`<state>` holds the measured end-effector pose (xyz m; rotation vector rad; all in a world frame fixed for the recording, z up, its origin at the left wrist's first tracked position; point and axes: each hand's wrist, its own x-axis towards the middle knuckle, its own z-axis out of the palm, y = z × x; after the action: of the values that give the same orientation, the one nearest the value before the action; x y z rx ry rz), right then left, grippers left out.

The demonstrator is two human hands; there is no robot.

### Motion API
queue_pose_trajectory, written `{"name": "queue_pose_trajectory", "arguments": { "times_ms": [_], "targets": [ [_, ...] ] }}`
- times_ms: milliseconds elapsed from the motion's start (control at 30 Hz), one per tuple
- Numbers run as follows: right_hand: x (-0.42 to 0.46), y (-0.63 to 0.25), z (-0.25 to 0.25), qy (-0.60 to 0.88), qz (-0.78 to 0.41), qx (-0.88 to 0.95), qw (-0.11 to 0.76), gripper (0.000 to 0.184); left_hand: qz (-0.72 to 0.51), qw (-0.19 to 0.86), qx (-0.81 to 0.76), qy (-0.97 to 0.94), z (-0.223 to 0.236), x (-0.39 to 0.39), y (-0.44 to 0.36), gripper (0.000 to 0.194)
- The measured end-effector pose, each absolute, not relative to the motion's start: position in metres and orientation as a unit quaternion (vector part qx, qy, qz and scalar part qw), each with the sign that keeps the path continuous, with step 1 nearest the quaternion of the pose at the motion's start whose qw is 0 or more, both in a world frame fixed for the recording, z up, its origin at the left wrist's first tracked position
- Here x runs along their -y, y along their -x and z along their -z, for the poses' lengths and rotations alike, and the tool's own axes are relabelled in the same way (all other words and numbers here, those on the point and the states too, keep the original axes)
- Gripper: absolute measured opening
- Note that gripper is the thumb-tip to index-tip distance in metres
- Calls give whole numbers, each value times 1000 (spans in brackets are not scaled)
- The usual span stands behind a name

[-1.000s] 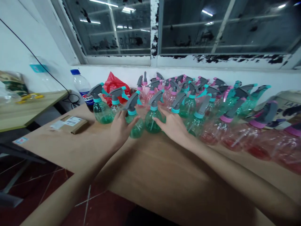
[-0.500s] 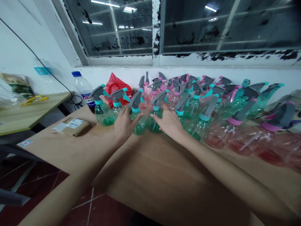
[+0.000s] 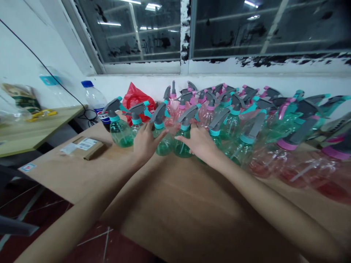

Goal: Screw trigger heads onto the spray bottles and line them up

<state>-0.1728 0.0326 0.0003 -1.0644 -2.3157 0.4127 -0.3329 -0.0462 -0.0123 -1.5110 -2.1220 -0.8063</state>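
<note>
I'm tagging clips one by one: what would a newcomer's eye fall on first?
Probably the crowd of green spray bottles and pink spray bottles across the back and right of the table. Next, the vivid red bag behind the leftmost green ones. Then the left hand and right hand, mid-frame, at neighbouring green bottles.

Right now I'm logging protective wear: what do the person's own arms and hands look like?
The left forearm and right forearm are bare, with no sleeve in view. The left hand and right hand are ungloved; no ring, watch, bracelet or marking shows on what is visible.
</note>
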Motion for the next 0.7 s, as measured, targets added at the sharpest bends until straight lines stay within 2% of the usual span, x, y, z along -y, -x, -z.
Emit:
{"name": "queue_pose_trajectory", "arguments": {
  "times_ms": [367,700],
  "targets": [
    [-13,151,11,280,-97,912,284,71,302,213,753,544,15,42,336,37],
    [24,118,16,252,-87,926,267,61,328,207,743,546,22,54,327,47]
  ]
}}
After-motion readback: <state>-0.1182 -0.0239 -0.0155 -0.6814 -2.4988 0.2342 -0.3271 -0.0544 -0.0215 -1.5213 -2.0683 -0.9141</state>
